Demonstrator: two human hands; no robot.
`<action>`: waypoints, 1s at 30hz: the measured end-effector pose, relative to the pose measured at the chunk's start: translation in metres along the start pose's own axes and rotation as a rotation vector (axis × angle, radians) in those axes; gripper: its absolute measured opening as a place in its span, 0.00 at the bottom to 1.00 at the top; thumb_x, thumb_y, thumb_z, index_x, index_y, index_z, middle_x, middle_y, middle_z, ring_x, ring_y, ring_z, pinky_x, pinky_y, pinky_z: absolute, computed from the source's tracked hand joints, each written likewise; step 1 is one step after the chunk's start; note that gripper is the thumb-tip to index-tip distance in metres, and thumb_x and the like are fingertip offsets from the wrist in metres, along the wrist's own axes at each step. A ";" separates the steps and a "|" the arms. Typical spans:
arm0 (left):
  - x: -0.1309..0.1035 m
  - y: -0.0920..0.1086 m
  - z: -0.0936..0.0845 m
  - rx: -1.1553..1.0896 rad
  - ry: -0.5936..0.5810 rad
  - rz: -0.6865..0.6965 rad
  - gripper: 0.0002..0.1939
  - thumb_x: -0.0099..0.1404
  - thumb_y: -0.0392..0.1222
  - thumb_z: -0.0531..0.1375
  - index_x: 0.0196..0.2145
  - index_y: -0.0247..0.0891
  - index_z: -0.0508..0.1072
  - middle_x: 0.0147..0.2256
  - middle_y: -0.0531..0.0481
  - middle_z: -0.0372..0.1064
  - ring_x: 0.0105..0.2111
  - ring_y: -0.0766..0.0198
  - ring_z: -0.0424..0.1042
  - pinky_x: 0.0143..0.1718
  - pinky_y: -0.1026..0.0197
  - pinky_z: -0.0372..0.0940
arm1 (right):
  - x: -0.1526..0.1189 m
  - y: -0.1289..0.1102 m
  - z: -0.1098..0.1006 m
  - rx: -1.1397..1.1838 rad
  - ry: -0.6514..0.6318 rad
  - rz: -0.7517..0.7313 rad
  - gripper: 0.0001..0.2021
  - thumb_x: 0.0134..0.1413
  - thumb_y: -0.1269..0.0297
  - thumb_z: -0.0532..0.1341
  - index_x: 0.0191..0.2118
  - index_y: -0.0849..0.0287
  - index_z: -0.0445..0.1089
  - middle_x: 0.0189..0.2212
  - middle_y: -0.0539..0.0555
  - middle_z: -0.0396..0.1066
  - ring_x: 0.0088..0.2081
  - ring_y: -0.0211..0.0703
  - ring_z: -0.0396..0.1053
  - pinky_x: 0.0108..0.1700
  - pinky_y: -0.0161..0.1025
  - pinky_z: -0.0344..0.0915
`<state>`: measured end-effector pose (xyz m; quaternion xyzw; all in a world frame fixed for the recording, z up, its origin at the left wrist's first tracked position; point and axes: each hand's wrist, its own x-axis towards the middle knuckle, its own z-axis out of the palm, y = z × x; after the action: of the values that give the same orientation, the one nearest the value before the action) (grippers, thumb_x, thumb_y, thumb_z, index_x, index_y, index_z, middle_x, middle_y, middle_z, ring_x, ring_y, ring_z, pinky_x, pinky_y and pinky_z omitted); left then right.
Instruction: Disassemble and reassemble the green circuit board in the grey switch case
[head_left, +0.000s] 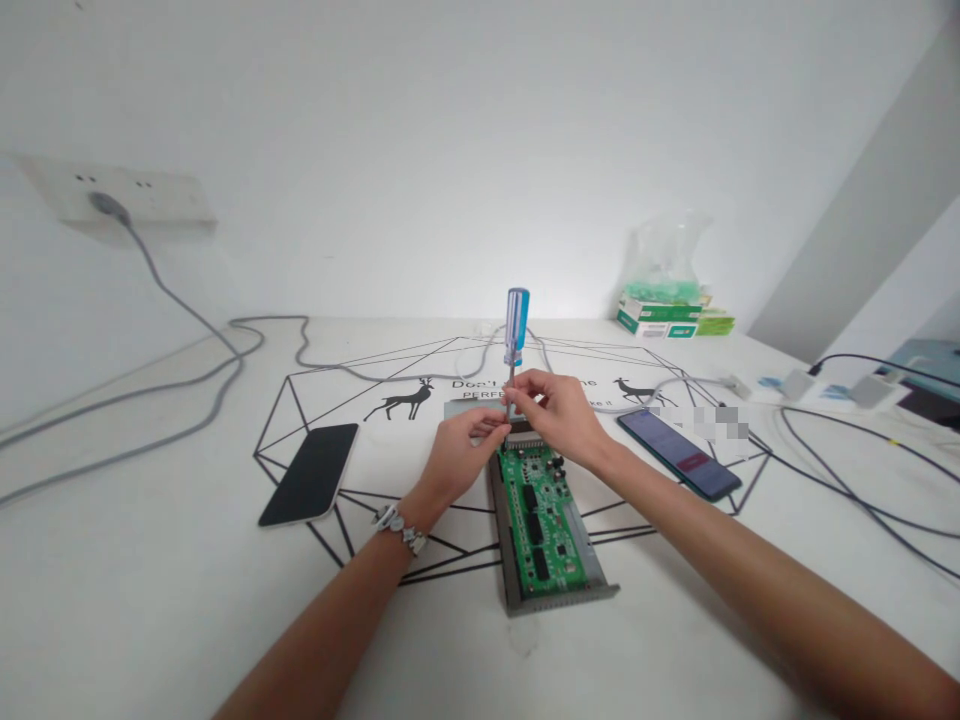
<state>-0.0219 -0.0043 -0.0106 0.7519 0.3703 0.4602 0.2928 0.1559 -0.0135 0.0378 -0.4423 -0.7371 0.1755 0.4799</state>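
Observation:
Upright over the far end of an open metal case stands a screwdriver (516, 320) with a clear and blue handle. My right hand (551, 405) pinches its shaft below the handle. My left hand (469, 440) is closed close to the screwdriver's lower end, fingertips pressed together; whether they hold the tip or something small cannot be made out. Inside the case (504, 560) lies a green circuit board (551, 520) with black chips. The screwdriver's tip and the case's far end are partly hidden by my fingers.
A dark-screened phone (311, 475) lies left of the case, and another phone (679, 453) with a lit screen lies right. Grey cable (195, 380) runs along the left and back. Green-white boxes (660, 312) stand by the wall; a power strip (810, 385) and black cables lie right.

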 end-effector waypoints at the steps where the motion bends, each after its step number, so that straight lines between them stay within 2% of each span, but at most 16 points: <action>1: 0.000 -0.001 0.000 -0.002 -0.012 0.014 0.11 0.65 0.43 0.63 0.43 0.35 0.78 0.40 0.45 0.80 0.39 0.58 0.78 0.45 0.56 0.71 | 0.000 0.000 0.000 0.008 -0.011 -0.002 0.07 0.61 0.63 0.61 0.37 0.58 0.76 0.30 0.51 0.79 0.32 0.41 0.75 0.32 0.35 0.64; 4: 0.000 -0.002 0.001 -0.011 -0.026 0.030 0.11 0.67 0.43 0.61 0.43 0.35 0.78 0.40 0.45 0.80 0.40 0.58 0.78 0.46 0.56 0.71 | -0.001 -0.003 -0.001 0.029 -0.041 0.002 0.08 0.61 0.65 0.59 0.38 0.58 0.76 0.31 0.51 0.79 0.32 0.40 0.75 0.32 0.35 0.64; 7: 0.000 0.001 0.005 -0.021 0.002 0.017 0.09 0.66 0.43 0.62 0.39 0.36 0.78 0.36 0.47 0.80 0.36 0.59 0.77 0.43 0.57 0.71 | -0.001 -0.005 -0.001 0.053 -0.048 0.023 0.08 0.60 0.65 0.60 0.39 0.59 0.76 0.32 0.52 0.80 0.32 0.40 0.75 0.32 0.35 0.64; 10: 0.001 0.006 0.008 -0.014 0.058 0.004 0.07 0.64 0.42 0.64 0.34 0.35 0.77 0.32 0.48 0.78 0.32 0.60 0.76 0.38 0.59 0.69 | 0.000 -0.004 0.002 0.088 0.017 0.034 0.08 0.56 0.61 0.65 0.38 0.59 0.76 0.32 0.52 0.79 0.33 0.41 0.75 0.34 0.36 0.67; 13: 0.001 0.010 0.011 0.018 0.108 -0.008 0.07 0.62 0.43 0.65 0.32 0.36 0.76 0.29 0.50 0.76 0.30 0.62 0.74 0.35 0.60 0.68 | 0.002 -0.002 0.003 0.112 0.100 0.040 0.11 0.52 0.56 0.68 0.33 0.60 0.74 0.28 0.52 0.78 0.31 0.41 0.73 0.36 0.37 0.68; 16: 0.001 0.010 0.011 0.048 0.133 -0.017 0.08 0.62 0.44 0.66 0.31 0.36 0.74 0.28 0.51 0.75 0.29 0.63 0.73 0.34 0.61 0.68 | 0.003 -0.002 0.001 0.084 0.096 0.049 0.11 0.54 0.56 0.67 0.30 0.60 0.75 0.27 0.52 0.77 0.30 0.41 0.73 0.35 0.37 0.66; 19: 0.001 0.007 0.009 0.036 0.101 -0.001 0.09 0.62 0.44 0.65 0.34 0.36 0.74 0.31 0.50 0.75 0.32 0.62 0.74 0.37 0.60 0.69 | 0.003 -0.003 -0.001 0.015 0.062 0.027 0.07 0.56 0.61 0.66 0.32 0.59 0.77 0.28 0.51 0.78 0.31 0.41 0.74 0.36 0.37 0.66; 24: 0.000 0.000 0.004 -0.022 -0.064 0.033 0.11 0.67 0.42 0.61 0.44 0.36 0.75 0.42 0.46 0.78 0.41 0.58 0.77 0.48 0.57 0.70 | 0.001 -0.006 -0.002 -0.021 -0.004 0.004 0.07 0.60 0.64 0.61 0.37 0.58 0.77 0.30 0.51 0.79 0.31 0.41 0.75 0.34 0.36 0.66; 27: -0.001 -0.001 0.002 -0.049 -0.114 0.026 0.11 0.69 0.42 0.58 0.44 0.36 0.76 0.42 0.46 0.79 0.43 0.57 0.77 0.48 0.56 0.70 | 0.001 -0.007 -0.002 -0.019 -0.047 0.015 0.08 0.61 0.64 0.60 0.38 0.58 0.77 0.31 0.51 0.79 0.32 0.41 0.75 0.33 0.36 0.66; 30: -0.001 0.001 0.002 -0.049 -0.091 0.016 0.10 0.68 0.42 0.59 0.42 0.36 0.77 0.40 0.46 0.79 0.42 0.57 0.78 0.47 0.57 0.70 | 0.001 -0.006 -0.001 -0.008 -0.038 0.032 0.08 0.60 0.64 0.60 0.40 0.57 0.77 0.33 0.52 0.80 0.35 0.42 0.76 0.33 0.36 0.67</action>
<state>-0.0199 -0.0059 -0.0110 0.7675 0.3392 0.4369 0.3241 0.1535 -0.0167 0.0430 -0.4526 -0.7396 0.1886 0.4611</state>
